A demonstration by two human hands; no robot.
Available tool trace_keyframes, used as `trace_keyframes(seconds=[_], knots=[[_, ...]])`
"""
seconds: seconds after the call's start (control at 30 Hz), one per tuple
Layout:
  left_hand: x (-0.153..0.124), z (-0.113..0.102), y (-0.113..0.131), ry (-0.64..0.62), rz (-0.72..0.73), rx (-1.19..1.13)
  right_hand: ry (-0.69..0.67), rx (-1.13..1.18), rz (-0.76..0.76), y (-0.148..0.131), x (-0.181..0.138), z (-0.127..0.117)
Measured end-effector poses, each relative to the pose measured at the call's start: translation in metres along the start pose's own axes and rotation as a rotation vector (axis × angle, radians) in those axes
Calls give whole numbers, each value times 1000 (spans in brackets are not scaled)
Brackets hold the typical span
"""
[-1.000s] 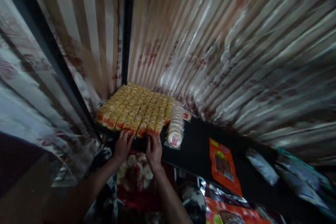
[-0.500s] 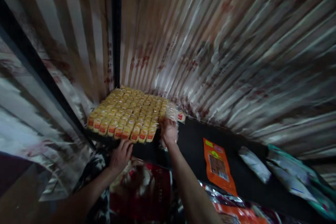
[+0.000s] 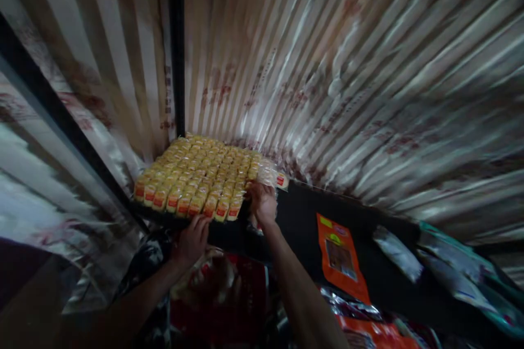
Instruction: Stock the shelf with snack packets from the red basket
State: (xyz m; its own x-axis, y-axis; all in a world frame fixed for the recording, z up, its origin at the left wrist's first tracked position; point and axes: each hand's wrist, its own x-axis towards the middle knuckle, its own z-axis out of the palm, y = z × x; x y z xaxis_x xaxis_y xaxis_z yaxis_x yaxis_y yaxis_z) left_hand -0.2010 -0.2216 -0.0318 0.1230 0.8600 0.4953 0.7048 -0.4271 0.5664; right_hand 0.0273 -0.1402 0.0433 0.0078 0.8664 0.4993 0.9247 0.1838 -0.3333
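Note:
Rows of small yellow wrapped snack packs (image 3: 196, 174) with red-and-white ends stand in a tight block in the shelf's left corner. My left hand (image 3: 193, 239) is at the block's front edge, fingers stretched out against the lower ends of the packs. My right hand (image 3: 263, 204) is at the block's right side with its fingers bent toward the packs; the fingertips are hidden, so what they grip cannot be made out. Beyond it lie clear-wrapped packs (image 3: 267, 172) and one pale pack with a red label (image 3: 281, 180).
On the black shelf (image 3: 297, 218) lie an orange food pouch (image 3: 341, 256), a white packet (image 3: 397, 253) and green-and-white bags (image 3: 454, 272). Below the front edge are a dark red bag (image 3: 245, 300) and more orange pouches (image 3: 376, 332). Striped sheeting (image 3: 286, 65) and a dark post (image 3: 177, 49) stand behind.
The view has shifted very slightly. My right hand has moved a little left against the packs; my left hand stays at the front edge.

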Motion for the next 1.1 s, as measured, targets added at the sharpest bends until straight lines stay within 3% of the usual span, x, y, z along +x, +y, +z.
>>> trace_keyframes(seconds=[0.13, 0.3, 0.4, 0.5, 0.63, 0.77, 0.93, 1.1], knots=[[1, 0, 0, -17, -9, -23, 131, 48, 22, -1, 8, -16], [1, -1, 2, -6, -43, -43, 329, 163, 58, -22, 13, -59], [-2, -3, 3, 8, -75, -77, 279, 266, 50, -47, -3, -69], [-8, -5, 3, 28, -135, -98, 32, 391, 25, -76, -32, -55], [-16, -4, 1, 43, -164, -103, -106, 449, 28, -103, -66, -18], [-16, -3, -3, 57, -162, -61, -118, 365, 27, -112, -75, 6], [-13, -1, -3, 51, -125, -16, -106, 201, -39, -111, -70, 17], [-9, 2, -3, -24, -56, 37, -83, 267, -33, -112, -67, 23]])
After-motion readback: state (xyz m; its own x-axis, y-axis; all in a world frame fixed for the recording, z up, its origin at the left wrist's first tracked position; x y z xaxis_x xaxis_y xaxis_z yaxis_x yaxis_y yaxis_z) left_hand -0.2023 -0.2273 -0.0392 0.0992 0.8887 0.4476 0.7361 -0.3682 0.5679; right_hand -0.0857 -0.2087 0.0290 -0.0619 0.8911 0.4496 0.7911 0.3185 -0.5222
